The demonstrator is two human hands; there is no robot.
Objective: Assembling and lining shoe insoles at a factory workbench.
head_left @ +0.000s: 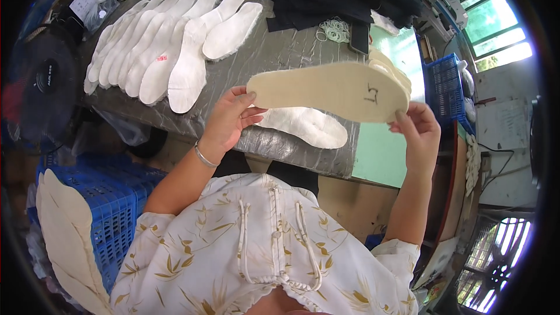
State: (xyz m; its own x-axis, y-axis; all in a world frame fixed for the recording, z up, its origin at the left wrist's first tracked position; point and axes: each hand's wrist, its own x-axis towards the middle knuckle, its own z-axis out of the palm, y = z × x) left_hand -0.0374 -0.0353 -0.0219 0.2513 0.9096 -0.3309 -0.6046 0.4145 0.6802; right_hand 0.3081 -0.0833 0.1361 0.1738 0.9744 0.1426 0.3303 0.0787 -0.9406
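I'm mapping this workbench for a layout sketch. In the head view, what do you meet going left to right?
Black fan → fanned white insoles → left hand → cream insole → right hand → blue basket.

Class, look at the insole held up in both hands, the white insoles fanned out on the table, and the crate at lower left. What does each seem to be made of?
Held insole: probably pressed fibreboard or stiff card; matte cream, flat, keeps its shape between left hand and right hand.
White insoles: likely felt or foam; soft-looking, slightly fuzzy edges.
Crate: moulded plastic; blue with an open lattice wall.
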